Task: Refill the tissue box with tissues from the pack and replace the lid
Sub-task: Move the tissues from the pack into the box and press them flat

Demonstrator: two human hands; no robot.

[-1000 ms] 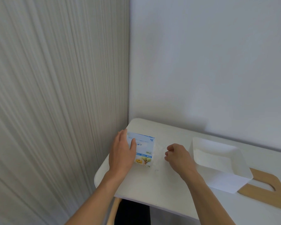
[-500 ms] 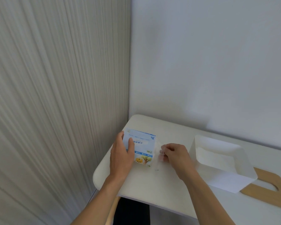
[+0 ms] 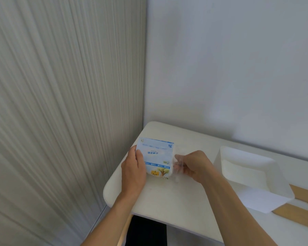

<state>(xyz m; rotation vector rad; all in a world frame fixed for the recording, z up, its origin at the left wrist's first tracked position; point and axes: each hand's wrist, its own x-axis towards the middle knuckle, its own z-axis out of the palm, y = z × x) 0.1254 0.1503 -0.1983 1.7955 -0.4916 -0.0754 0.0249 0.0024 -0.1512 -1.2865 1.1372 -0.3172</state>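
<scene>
A blue-and-white tissue pack (image 3: 157,158) with a cartoon print sits near the table's left corner. My left hand (image 3: 133,170) grips its left side and holds it down. My right hand (image 3: 194,165) pinches the clear plastic wrapper (image 3: 177,164) at the pack's right end. The white tissue box (image 3: 247,176) stands open and looks empty, to the right of my right hand. Its wooden lid (image 3: 302,213) with an oval slot lies flat beyond the box, at the right edge.
The white table (image 3: 167,197) has a rounded corner close to a ribbed curtain (image 3: 60,121) on the left. A plain wall (image 3: 229,68) runs behind it. A dark gap (image 3: 146,231) shows under the front edge.
My left hand shifted down the pack's left side, uncovering more of its top. My right hand moved from resting on the table to pinching the wrapper at the pack's right end.
</scene>
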